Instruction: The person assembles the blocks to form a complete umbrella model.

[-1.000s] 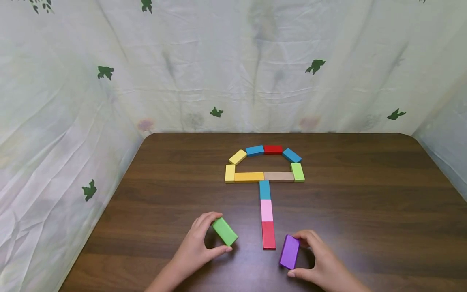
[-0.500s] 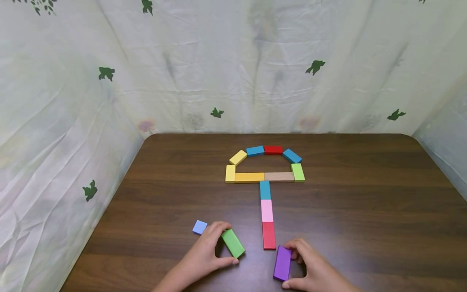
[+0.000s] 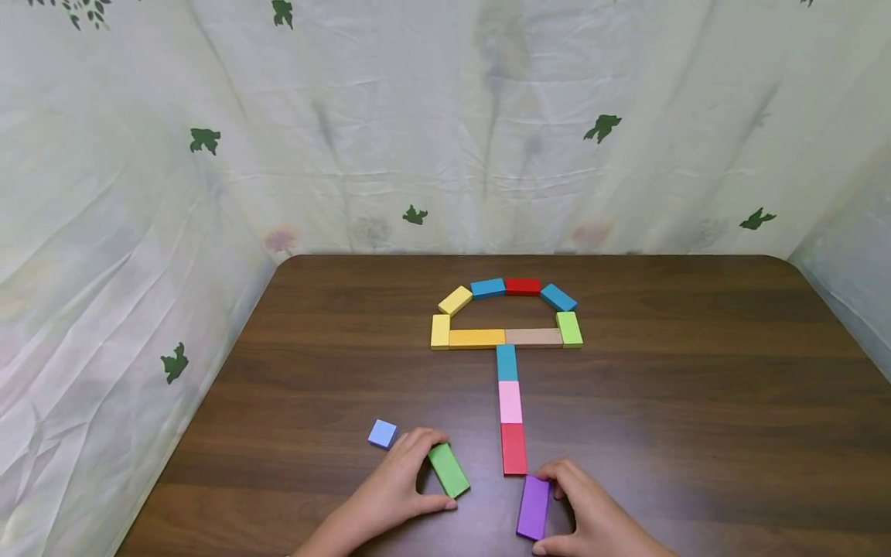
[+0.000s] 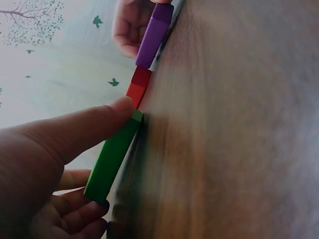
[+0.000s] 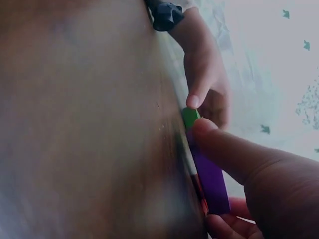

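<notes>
In the head view my left hand [image 3: 397, 487] pinches a green block [image 3: 449, 470] by its two ends, thumb at the near end. My right hand [image 3: 592, 510] grips a purple block [image 3: 533, 507] the same way, just below the near end of a red block [image 3: 513, 449]. That red block ends a straight column with a pink block [image 3: 510, 402] and a teal block [image 3: 506, 363]. The left wrist view shows the green block [image 4: 113, 159] low at the tabletop, thumb on one end. In the right wrist view the purple block [image 5: 211, 181] lies between thumb and fingers.
Several blocks form a half-ring beyond the column, its straight base made of an orange block [image 3: 476, 339] and a tan block [image 3: 533, 338]. A small light-blue block [image 3: 382, 434] lies left of my left hand. A patterned cloth [image 3: 445, 139] hangs behind the brown table [image 3: 696, 371].
Both hands have moved nearer the body and the column's near end, carrying their blocks. The purple block shifted left and closer; the green one right and closer. The light-blue block came into view.
</notes>
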Motion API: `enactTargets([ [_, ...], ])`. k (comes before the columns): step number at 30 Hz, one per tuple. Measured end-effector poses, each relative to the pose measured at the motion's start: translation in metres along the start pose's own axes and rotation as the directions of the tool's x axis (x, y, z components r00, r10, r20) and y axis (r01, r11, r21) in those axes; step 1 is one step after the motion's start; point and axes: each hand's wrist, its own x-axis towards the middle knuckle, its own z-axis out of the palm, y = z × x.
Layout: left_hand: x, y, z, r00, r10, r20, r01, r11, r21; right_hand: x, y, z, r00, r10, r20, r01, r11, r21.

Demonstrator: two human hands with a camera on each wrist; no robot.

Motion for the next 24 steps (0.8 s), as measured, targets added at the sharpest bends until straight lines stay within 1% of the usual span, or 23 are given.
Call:
enactTargets([
  [4, 0.0006, -0.0018, 0.001, 1.0, 0.008, -0.002, -0.008, 1.0, 0.013, 0.0001, -0.0007, 0.0023, 1.0, -0.017, -0.006, 0.016, 0.998, -0.062],
  [6, 0.0009, -0.0027, 0.0016, 1.0, 0.014, -0.004, -0.014, 1.0, 0.021, 0.0001, -0.0014, 0.0023, 1.0, -0.027, -0.005, 0.027, 0.997, -0.074],
  [8, 0.0011, -0.0033, 0.0018, 1.0, 0.025, -0.006, -0.024, 0.999, 0.024, 0.0, -0.0021, 0.0009, 1.0, -0.012, 0.014, 0.013, 0.998, -0.055],
  [11, 0.0011, -0.0041, 0.001, 1.0, 0.018, 0.007, -0.018, 1.0, 0.018, -0.0001, -0.0025, -0.0029, 0.998, 0.026, 0.061, -0.027, 0.999, 0.018],
  [13, 0.0011, -0.0047, -0.0001, 1.0, 0.013, 0.007, -0.013, 1.0, 0.009, -0.0007, -0.0017, -0.0053, 0.997, 0.025, 0.076, -0.03, 0.998, 0.057],
  [14, 0.0011, -0.005, -0.0007, 1.0, 0.008, 0.008, -0.008, 1.0, 0.003, -0.001, -0.0009, -0.0061, 0.997, 0.009, 0.074, -0.014, 0.998, 0.066],
  [16, 0.001, -0.0058, -0.0016, 1.0, 0.006, 0.003, -0.006, 1.0, -0.002, -0.0011, 0.0012, -0.0061, 0.998, -0.054, 0.045, 0.051, 0.997, 0.06],
  [17, 0.001, -0.0061, -0.002, 1.0, 0.004, 0.002, -0.004, 1.0, -0.003, -0.001, 0.0024, -0.0056, 0.995, -0.1, 0.02, 0.099, 0.994, 0.045],
  [19, 0.0009, -0.0065, -0.0025, 1.0, 0.0, 0.004, 0.0, 1.0, -0.005, -0.0003, 0.0042, -0.0041, 0.986, -0.164, -0.021, 0.164, 0.986, 0.02],
  [22, 0.0007, -0.0068, -0.0027, 1.0, -0.004, 0.012, 0.004, 1.0, -0.007, 0.0007, 0.0051, -0.0018, 0.978, -0.201, -0.059, 0.201, 0.98, -0.002],
  [24, 0.0005, -0.0071, -0.0026, 1.0, -0.006, 0.015, 0.006, 1.0, -0.007, 0.0014, 0.0045, -0.0008, 0.977, -0.202, -0.074, 0.201, 0.979, -0.012],
])
